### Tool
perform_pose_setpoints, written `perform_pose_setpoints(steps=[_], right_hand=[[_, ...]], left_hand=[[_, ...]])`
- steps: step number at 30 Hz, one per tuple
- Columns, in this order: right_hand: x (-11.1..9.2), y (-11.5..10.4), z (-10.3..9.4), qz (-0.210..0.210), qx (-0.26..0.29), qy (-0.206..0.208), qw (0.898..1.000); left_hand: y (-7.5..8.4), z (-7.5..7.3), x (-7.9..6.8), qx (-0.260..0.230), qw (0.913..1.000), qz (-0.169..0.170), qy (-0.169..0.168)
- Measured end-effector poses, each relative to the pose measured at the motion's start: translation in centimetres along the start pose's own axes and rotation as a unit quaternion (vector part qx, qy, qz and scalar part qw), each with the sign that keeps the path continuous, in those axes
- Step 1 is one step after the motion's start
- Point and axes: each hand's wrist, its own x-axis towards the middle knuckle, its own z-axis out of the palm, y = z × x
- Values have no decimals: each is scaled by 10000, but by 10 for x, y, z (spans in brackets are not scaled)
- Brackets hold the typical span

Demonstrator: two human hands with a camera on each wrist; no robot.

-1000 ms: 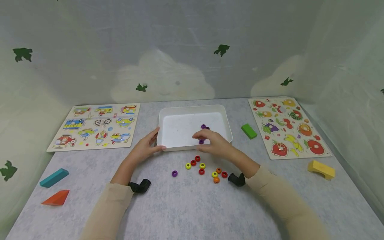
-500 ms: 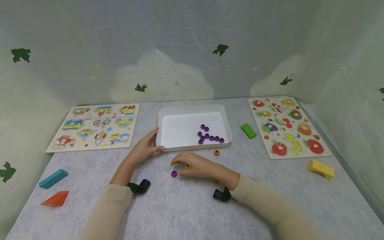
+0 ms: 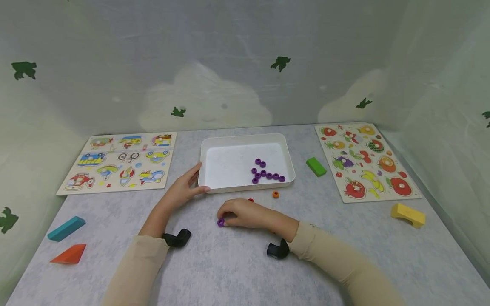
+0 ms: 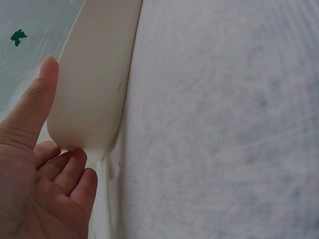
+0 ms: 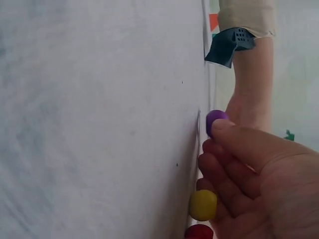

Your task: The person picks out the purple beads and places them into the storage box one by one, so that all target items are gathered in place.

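Note:
My left hand (image 3: 183, 189) holds the near left corner of a white tray (image 3: 226, 163), its thumb along the front and its fingers at the side. In the left wrist view those fingers curl against the tray wall (image 4: 94, 69). Several purple beads (image 3: 263, 173) lie in the tray's right half. In front of the tray, my right hand (image 3: 245, 213) pinches a single purple bead (image 3: 220, 222) at table level. The right wrist view shows the thumb on this bead (image 5: 214, 119), with a yellow bead (image 5: 203, 205) and a red bead (image 5: 199, 232) by the fingers.
An orange bead (image 3: 275, 194) sits before the tray; my right hand hides other beads. Picture puzzle boards stand left (image 3: 118, 163) and right (image 3: 367, 163). Blocks lie around: green (image 3: 315, 166), yellow arch (image 3: 408, 215), teal (image 3: 66, 228), orange-red wedge (image 3: 69, 254).
My right hand has left the tray, come down left over the table, and taken the lone purple bead between thumb and fingers. The left hand stays at the tray corner.

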Motion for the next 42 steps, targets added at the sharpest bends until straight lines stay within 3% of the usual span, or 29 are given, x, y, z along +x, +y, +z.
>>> perform_pose_setpoints(steps=[5,10,14,18,24,32,35,38,42], right_hand=[[-4,-2,-15,240,291,158,9992],[-11,10,-48,473,486,842,9941],[-18,34,-73,821,527,1541,9832],[-24,61,-86,1557,474,1948,9672],[-23,89,-86,2369,360,1793,9542],[-17,90,-81,2667,103,1432,9530],[-21,85,-83,2658,75,1430,9533],[-31,80,-91,2383,-28,1487,9597],[-58,64,-115,1995,-687,1645,9636]], left_hand=[[2,1,0,70,10000,-62,-17],[5,2,2,99,9998,-165,-4],[5,2,3,86,9999,-127,-23],[3,3,4,1,10000,-62,-60],[1,2,3,-177,9997,121,-67],[-1,2,3,-78,10000,19,-40],[1,2,3,127,9999,-85,-59],[5,1,3,506,9984,-218,-109],[16,-7,-4,1303,9914,-110,-78]])
